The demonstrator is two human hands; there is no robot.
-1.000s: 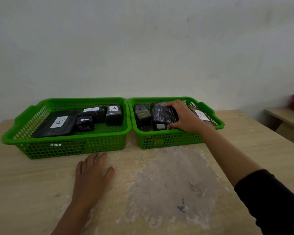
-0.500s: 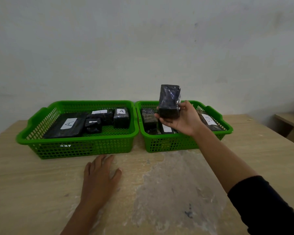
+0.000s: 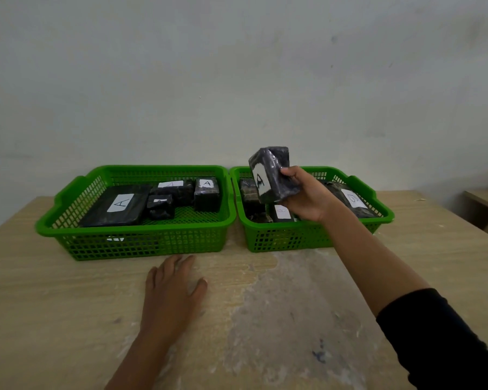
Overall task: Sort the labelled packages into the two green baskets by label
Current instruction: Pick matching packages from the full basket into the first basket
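While gripped in the right hand (image 3: pixel 307 197), the black package (image 3: pixel 271 173) stands upright above the right basket (image 3: pixel 293 235). Its white label reads "A". Left hand (image 3: pixel 171 294) rests flat, fingers spread, on the worktop (image 3: pixel 40 305).

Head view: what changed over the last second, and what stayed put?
The right hand gripped a black package lying in the right basket, lifted it above the rim and turned it so its A label shows. The left hand stayed flat on the table; the left basket and its packages did not move.
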